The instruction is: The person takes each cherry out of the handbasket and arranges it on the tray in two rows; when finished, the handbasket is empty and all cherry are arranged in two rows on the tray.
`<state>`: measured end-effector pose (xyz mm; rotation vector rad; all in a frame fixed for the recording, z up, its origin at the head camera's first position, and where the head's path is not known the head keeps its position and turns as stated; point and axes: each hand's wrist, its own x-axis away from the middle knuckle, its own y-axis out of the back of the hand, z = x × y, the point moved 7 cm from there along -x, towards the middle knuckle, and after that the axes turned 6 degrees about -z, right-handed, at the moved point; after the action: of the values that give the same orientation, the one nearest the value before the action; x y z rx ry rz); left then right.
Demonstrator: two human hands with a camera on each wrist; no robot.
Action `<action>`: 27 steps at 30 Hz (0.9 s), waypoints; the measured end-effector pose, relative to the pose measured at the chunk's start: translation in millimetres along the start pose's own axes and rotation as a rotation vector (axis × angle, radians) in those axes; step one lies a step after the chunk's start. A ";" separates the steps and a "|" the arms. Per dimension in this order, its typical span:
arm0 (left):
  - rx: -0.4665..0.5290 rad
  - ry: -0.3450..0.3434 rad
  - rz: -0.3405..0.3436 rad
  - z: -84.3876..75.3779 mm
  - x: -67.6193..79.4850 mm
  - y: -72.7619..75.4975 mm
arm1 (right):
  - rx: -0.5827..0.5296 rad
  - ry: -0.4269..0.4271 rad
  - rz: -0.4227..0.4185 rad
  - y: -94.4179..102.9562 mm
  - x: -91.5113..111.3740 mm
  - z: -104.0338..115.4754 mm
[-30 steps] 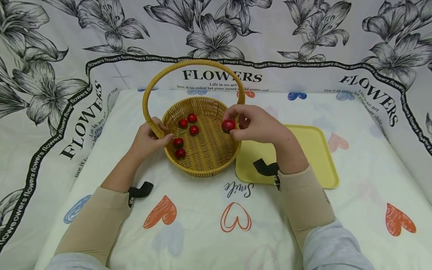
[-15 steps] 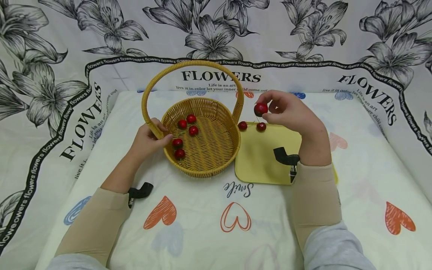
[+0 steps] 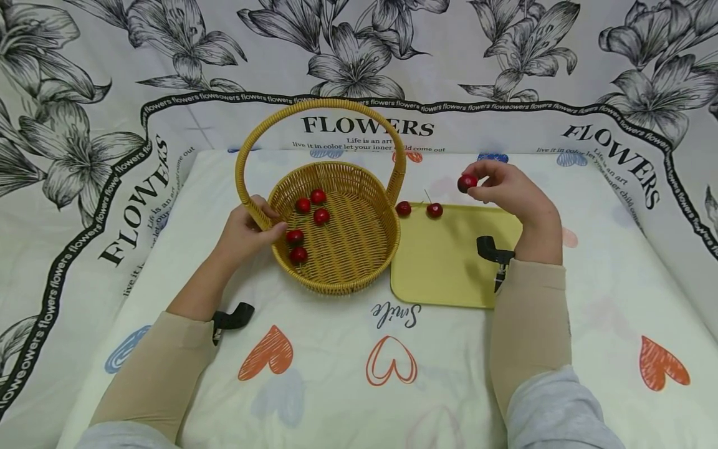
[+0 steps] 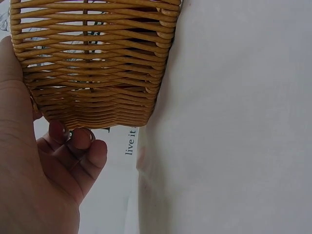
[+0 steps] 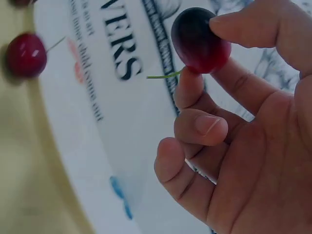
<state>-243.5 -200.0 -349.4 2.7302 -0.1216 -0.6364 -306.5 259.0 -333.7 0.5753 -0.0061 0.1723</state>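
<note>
My left hand (image 3: 244,229) grips the left side of a yellow wicker basket (image 3: 359,280), thumb over the rim near the foot of the handle. In the left wrist view, fingers (image 4: 97,153) curl at the basket's woven wall (image 4: 97,63). Several red cherries (image 3: 321,216) lie in the left part of the basket. My right hand (image 3: 513,190) pinches a dark red cherry (image 5: 201,41) between thumb and fingers, above the far right part of a yellow tray (image 3: 443,268). Its green stem (image 5: 163,76) sticks out in the right wrist view. Two more cherries (image 3: 434,211) lie along the tray's far edge.
The tray stands right beside the basket. The tall arched handle (image 3: 320,105) rises over the basket. A white cloth with printed hearts (image 3: 392,362) covers the table, and a flower-patterned cloth (image 3: 359,56) hangs behind.
My right hand has moved right from over the basket's right rim to above the tray, carrying the cherry. Two cherries on the tray came into sight. The left hand stays put.
</note>
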 end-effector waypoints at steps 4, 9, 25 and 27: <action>0.017 0.007 0.003 0.4 0.4 -0.8 | 0.088 -0.096 0.043 -5.0 -9.3 -30.0; 0.016 -0.003 0.005 -0.3 1.4 -1.1 | 0.209 -0.170 0.105 -13.3 -13.1 -56.9; 0.013 -0.013 0.009 -0.7 -0.2 -0.2 | 0.293 -0.203 0.167 -16.3 -12.1 -58.6; 0.013 -0.010 0.009 -0.4 -0.1 -0.2 | 0.287 -0.198 0.152 -14.3 -12.4 -57.2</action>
<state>-243.4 -199.6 -349.2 2.7376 -0.1412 -0.6491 -318.8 276.2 -390.1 0.8774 -0.2207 0.2663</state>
